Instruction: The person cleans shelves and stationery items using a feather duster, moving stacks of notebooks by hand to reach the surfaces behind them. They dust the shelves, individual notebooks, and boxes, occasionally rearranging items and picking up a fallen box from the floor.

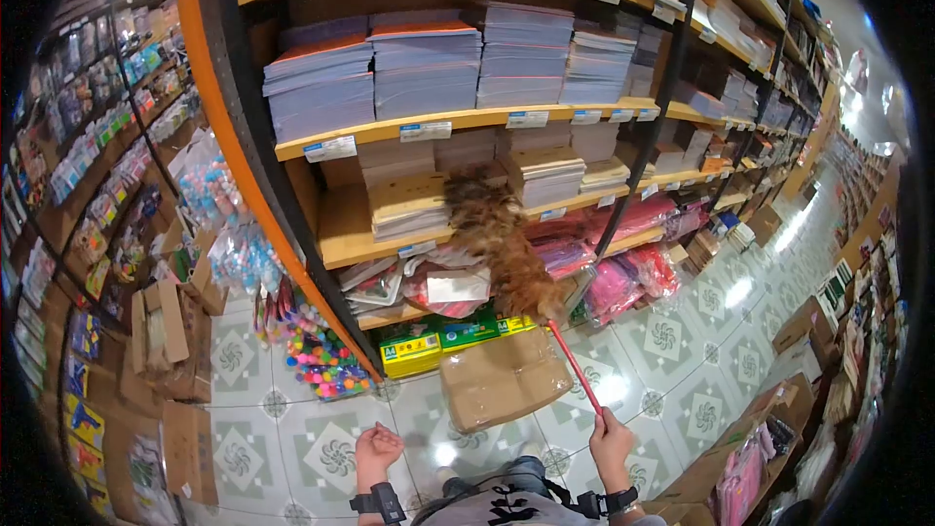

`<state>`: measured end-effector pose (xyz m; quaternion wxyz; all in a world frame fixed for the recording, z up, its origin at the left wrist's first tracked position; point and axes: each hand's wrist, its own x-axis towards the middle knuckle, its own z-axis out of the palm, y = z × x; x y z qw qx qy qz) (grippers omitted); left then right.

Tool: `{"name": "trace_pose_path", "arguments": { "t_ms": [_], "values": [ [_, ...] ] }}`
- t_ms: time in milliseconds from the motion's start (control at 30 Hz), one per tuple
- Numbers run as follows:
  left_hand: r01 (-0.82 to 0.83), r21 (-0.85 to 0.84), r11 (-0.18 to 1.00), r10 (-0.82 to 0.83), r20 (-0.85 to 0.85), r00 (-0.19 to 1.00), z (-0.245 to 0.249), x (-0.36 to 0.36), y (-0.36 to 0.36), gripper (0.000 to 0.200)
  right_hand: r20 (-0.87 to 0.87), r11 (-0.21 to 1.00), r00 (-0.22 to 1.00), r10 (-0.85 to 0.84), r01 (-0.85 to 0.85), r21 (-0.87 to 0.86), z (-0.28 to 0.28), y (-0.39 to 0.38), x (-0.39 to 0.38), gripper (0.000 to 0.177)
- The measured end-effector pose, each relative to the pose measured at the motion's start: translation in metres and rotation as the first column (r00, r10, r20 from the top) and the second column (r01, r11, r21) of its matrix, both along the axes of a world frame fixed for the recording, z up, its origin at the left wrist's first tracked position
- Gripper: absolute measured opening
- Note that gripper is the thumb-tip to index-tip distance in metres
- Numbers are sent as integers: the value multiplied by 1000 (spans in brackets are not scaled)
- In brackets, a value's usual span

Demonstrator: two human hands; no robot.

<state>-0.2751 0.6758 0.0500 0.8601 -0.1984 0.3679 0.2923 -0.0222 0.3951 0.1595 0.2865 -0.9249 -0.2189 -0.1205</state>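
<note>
My right hand [612, 446] grips the red handle of a feather duster [502, 245]. Its brown feather head rests against stacks of paper [409, 203] on the third shelf up of a wooden shelving unit [467, 120]. My left hand [377, 451] hangs low over the floor with its fingers curled into a loose fist and nothing in it. Both wrists wear dark bands.
A brown cardboard box [502, 377] lies on the tiled floor in front of me. Bags of coloured balls [321, 360] sit at the shelf corner. Flattened cartons [166, 331] stand at left, more boxes [740, 458] at right. The aisle runs away to the right.
</note>
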Motion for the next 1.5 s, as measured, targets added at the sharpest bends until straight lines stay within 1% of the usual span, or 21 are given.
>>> {"name": "trace_pose_path", "arguments": {
  "t_ms": [67,100,167,233,300,367,433,500,533,600,733,833,900,933,1000,1067,1133,1167,1300,1367,1500],
  "values": [
    [144,226,963,-147,-6,989,11,11,2,10,-17,998,998,-57,57,-41,-3,4,5,19],
    [147,225,963,-149,-6,989,19,21,5,10,-17,997,998,-60,59,-42,-3,5,7,19],
    [287,374,882,-257,-129,958,34,43,13,11,-90,992,993,-73,82,91,-2,10,11,20],
    [324,525,787,-375,-11,927,13,73,30,18,-118,990,993,-10,26,139,0,23,14,20],
    [476,651,591,-419,-256,871,50,126,20,24,-147,982,988,51,-23,186,-1,41,16,21],
    [562,716,414,-541,-304,784,88,176,-1,28,-217,972,968,126,-76,224,-8,60,18,21],
    [597,764,245,-686,-298,663,80,219,-32,26,-282,975,948,150,-96,198,-15,65,3,22],
    [606,765,219,-796,-219,565,100,248,-68,24,-336,976,925,178,-122,182,-15,68,-6,23],
    [602,769,214,-795,-221,565,106,253,-80,24,-365,961,901,234,-157,230,-8,66,-14,23],
    [607,693,389,-589,-320,742,112,254,-101,18,-383,941,877,290,-190,280,-2,58,-20,24],
    [587,698,411,-600,-277,750,107,252,-105,17,-482,953,832,276,-172,249,1,56,-20,26],
    [629,644,436,-638,-271,721,103,253,-103,16,-472,917,798,374,-244,314,-16,49,-15,28],
    [632,640,437,-631,-283,723,110,254,-108,12,-528,859,717,455,-199,471,-15,42,-12,24],
    [630,640,440,-626,-284,726,108,253,-111,12,-528,858,714,460,-203,472,-12,36,-12,24],
    [601,620,504,-675,-151,722,102,249,-122,12,-661,815,551,509,-60,577,-3,22,-13,23],
    [611,616,498,-689,-147,709,100,244,-133,14,-699,850,550,457,-38,525,-1,13,-15,24],
    [618,719,319,-634,-323,703,99,236,-142,16,-668,877,617,416,-77,475,-10,8,-19,24],
    [587,756,290,-609,-327,722,98,233,-142,16,-620,885,669,410,-127,448,-16,7,-20,25],
    [584,740,335,-594,-315,740,90,220,-132,19,-607,901,686,401,-178,395,-10,16,-23,25],
    [533,695,483,-581,-201,789,72,216,-119,19,-503,895,742,443,-330,301,-12,26,-23,24],
    [518,689,507,-566,-187,803,93,202,-105,18,-566,896,695,444,-324,304,-1,40,-28,23]
  ]
}}
